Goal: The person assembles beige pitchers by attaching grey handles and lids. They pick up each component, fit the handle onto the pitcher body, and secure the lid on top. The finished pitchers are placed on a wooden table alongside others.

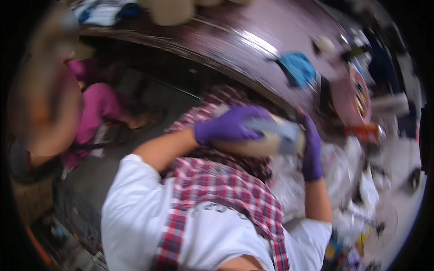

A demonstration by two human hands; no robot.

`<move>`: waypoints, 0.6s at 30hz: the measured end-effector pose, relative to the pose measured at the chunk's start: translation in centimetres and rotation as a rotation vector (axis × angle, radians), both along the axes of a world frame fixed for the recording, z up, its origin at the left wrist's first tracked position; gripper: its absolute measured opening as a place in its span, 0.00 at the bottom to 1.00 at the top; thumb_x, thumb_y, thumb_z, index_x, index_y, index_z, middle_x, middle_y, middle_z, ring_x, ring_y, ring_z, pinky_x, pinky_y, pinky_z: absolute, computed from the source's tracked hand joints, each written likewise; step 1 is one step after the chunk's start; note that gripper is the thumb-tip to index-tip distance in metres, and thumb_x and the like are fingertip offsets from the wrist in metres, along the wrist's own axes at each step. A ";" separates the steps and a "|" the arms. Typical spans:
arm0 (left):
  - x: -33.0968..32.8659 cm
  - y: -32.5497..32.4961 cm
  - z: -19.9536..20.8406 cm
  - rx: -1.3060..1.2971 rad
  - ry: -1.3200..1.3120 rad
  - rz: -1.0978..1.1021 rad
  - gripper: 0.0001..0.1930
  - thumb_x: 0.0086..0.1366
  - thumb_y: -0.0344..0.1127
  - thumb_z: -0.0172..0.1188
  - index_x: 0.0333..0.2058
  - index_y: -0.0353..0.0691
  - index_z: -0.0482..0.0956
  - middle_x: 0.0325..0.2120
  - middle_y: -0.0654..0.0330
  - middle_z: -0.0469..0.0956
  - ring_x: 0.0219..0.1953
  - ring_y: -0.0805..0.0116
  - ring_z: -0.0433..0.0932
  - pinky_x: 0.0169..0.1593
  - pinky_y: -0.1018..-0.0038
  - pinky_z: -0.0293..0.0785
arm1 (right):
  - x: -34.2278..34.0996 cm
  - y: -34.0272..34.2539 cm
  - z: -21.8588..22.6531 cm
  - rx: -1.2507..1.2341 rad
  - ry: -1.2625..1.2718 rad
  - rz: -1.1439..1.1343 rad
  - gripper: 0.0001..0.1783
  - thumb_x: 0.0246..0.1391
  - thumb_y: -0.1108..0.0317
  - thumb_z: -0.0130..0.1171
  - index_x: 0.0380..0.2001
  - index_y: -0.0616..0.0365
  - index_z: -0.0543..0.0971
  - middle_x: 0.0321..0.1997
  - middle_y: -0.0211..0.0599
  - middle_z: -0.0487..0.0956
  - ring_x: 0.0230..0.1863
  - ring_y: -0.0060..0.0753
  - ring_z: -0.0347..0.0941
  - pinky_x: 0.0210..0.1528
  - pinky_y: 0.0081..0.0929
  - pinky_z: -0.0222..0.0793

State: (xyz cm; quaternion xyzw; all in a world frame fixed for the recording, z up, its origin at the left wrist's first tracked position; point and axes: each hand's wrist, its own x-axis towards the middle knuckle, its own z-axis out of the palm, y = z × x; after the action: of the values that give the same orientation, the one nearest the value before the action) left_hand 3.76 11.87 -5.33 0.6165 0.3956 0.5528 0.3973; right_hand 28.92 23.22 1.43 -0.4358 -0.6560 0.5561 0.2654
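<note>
The picture is blurred by motion. My left hand, in a purple glove, lies over the top of a tan rounded object with a pale grey end. In the same kind of glove, my right hand grips that grey end from the right side. Both hands hold the object in front of my chest, above a red and white plaid cloth that hangs over my white shirt. What kind of container the object is cannot be made out.
A dark wooden table curves across the top, carrying a blue cloth, a round pink-rimmed plate and an orange package. White crumpled bags lie at the right. A person in pink sits at the left.
</note>
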 end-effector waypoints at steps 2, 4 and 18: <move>-2.9 0.5 2.5 -0.348 -0.108 -0.113 0.19 0.57 0.38 0.72 0.45 0.37 0.80 0.44 0.59 0.80 0.48 0.69 0.78 0.55 0.69 0.73 | -1.1 -1.5 2.1 0.341 0.065 0.184 0.21 0.72 0.64 0.41 0.55 0.67 0.77 0.61 0.45 0.77 0.64 0.38 0.70 0.68 0.35 0.61; -3.9 0.8 1.2 -0.428 -0.165 -0.194 0.19 0.59 0.37 0.69 0.48 0.37 0.80 0.45 0.63 0.80 0.49 0.73 0.76 0.57 0.71 0.71 | -2.1 -1.8 3.1 0.674 0.072 0.374 0.20 0.70 0.65 0.42 0.47 0.68 0.80 0.54 0.49 0.79 0.59 0.47 0.74 0.65 0.40 0.65; 5.1 -3.9 3.3 0.149 0.612 0.059 0.21 0.73 0.49 0.52 0.52 0.37 0.66 0.69 0.47 0.60 0.72 0.40 0.54 0.71 0.41 0.40 | -1.0 4.1 -2.2 -0.163 0.165 -0.022 0.22 0.70 0.58 0.46 0.37 0.64 0.83 0.37 0.37 0.85 0.38 0.26 0.80 0.45 0.26 0.74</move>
State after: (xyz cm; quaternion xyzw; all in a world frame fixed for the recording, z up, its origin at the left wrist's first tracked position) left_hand 8.90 7.96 -1.98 0.7697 0.4732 0.3805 0.1974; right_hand 27.94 27.33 -0.80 -0.4157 -0.5797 0.6388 0.2884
